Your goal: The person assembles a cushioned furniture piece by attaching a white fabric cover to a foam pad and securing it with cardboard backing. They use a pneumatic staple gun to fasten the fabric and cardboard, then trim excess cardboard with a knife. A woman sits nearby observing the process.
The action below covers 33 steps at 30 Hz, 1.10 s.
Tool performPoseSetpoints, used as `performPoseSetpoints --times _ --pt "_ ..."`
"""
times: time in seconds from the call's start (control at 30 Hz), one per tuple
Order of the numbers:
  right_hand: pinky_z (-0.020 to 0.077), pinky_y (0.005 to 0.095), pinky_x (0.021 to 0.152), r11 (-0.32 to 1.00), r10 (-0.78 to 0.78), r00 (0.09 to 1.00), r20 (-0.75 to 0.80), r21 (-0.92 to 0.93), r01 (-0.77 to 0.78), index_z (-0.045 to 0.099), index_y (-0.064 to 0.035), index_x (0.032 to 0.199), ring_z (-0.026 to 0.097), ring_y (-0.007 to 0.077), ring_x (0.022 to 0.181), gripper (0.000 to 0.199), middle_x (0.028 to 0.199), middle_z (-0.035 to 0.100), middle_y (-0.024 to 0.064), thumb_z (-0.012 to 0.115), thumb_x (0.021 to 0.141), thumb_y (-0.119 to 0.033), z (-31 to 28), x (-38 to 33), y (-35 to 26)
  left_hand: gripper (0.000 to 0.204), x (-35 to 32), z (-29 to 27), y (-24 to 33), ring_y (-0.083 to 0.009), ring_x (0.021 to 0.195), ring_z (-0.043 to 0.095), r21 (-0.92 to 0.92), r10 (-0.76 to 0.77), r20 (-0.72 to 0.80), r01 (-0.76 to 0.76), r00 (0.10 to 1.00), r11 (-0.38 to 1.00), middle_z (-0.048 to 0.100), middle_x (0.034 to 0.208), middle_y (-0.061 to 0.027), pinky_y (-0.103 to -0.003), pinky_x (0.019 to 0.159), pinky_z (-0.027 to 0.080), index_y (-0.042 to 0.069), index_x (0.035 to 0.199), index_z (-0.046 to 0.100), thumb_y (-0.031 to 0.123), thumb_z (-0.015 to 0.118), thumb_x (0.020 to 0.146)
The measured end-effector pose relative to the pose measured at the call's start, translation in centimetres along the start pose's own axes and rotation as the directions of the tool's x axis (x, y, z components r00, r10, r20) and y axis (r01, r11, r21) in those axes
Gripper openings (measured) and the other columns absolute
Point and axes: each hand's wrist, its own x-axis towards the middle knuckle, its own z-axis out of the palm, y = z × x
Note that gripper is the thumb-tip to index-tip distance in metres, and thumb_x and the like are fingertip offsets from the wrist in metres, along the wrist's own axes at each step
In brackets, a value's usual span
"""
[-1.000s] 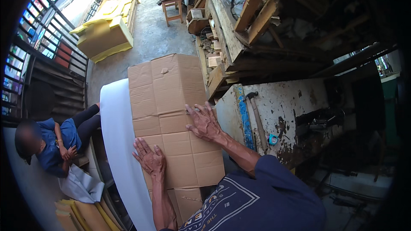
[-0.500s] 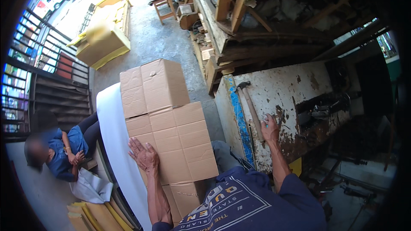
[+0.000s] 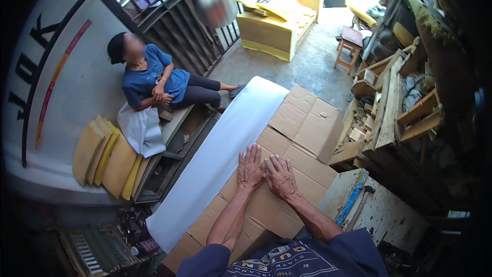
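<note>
Brown cardboard [image 3: 265, 202], centre frame, resting left hand [image 3: 250, 170] and right hand [image 3: 281, 178] flat on it, loosely spread, side by side

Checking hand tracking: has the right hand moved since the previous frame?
Yes: leftward, away from the worn white bench and its hammer; the right hand now lies on the cardboard beside the left hand.
</note>
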Motion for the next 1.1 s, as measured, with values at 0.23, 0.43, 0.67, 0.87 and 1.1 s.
performPoseSetpoints --times 0.23,0.43,0.67,0.87,1.1 --pt "0.0222 0.0599 0.123 0.999 0.036 0.953 0.300 -0.033 -0.027 0.050 -0.0059 0.151 0.036 0.0369 0.152 0.055 0.160 0.046 0.0186 0.052 0.108 -0.040 2.3 2.4 -0.6 0.072 -3.9 -3.3 -0.7 -0.0312 0.159 0.023 -0.180 -0.313 -0.097 0.293 0.945 0.939 0.029 0.169 -0.0168 -0.050 0.130 0.017 0.000 0.161 0.031 0.026 0.053 0.097" --pt "0.0238 0.0576 0.124 0.960 -0.194 0.935 0.297 -0.137 0.243 0.050 -0.0031 0.150 0.035 0.0374 0.153 0.053 0.161 0.044 0.0198 0.053 0.108 -0.036 4.7 1.7 -4.5 0.063 -30.0 -8.3 -3.6 -0.0385 0.156 0.027 -0.402 -0.670 -0.472 0.537 0.572 0.742 0.034 0.165 -0.0232 -0.051 0.127 0.025 -0.005 0.157 0.035 0.015 0.056 0.101" --pt "0.0367 0.0526 0.119 0.852 -0.521 0.807 0.278 0.122 0.509 0.051 0.0018 0.146 0.043 0.0420 0.147 0.048 0.152 0.050 0.0270 0.059 0.105 -0.022 8.7 -6.6 -16.9 0.051 -62.1 -9.1 0.8 -0.0421 0.143 0.048 -0.631 -0.819 -0.491 0.769 -0.297 0.100 0.052 0.151 -0.0250 -0.048 0.119 0.040 -0.001 0.149 0.047 0.012 0.060 0.102" --pt "0.0443 0.0510 0.113 0.775 -0.631 0.728 0.267 0.171 0.609 0.056 0.0042 0.140 0.052 0.0431 0.138 0.042 0.142 0.058 0.0275 0.061 0.103 -0.016 12.9 -21.4 -27.9 0.038 -78.2 4.0 0.2 -0.0288 0.125 0.063 -0.941 -0.676 -0.025 0.246 -0.736 -0.233 0.064 0.136 -0.0200 -0.039 0.104 0.049 0.004 0.141 0.055 0.017 0.058 0.106" --pt "0.0566 0.0422 0.090 0.744 -0.642 0.507 0.575 0.308 0.594 0.068 0.0047 0.124 0.073 0.0331 0.102 0.028 0.113 0.074 0.0205 0.063 0.101 -0.011 11.6 -34.7 -35.3 0.023 -86.7 27.9 0.6 -0.0453 0.093 0.065 -0.788 -0.882 0.390 0.401 -0.263 -0.468 0.065 0.098 -0.0295 -0.050 0.077 0.050 0.002 0.096 0.068 0.023 0.059 0.094"
